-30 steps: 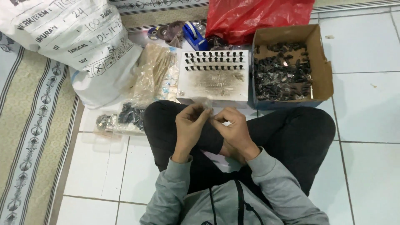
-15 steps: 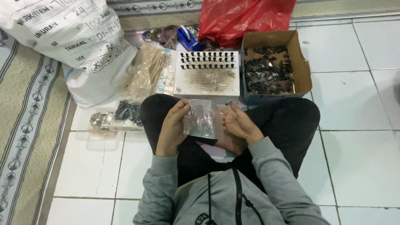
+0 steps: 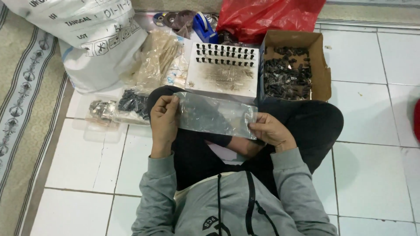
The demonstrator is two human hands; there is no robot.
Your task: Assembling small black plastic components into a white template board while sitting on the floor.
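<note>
Your left hand (image 3: 164, 124) and right hand (image 3: 272, 131) each pinch an end of the clear plastic bag (image 3: 214, 116) — stretched flat over your lap, probably empty — white tray (image 3: 225, 78) just beyond.

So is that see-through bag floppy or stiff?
Probably floppy: the clear plastic bag looks thin and wrinkled, stretched flat only because the left hand and right hand pull its ends. It seems light, looking empty. The shiny film may be slippery.

Both hands have spread the clear plastic bag (image 3: 216, 116) wide.
</note>
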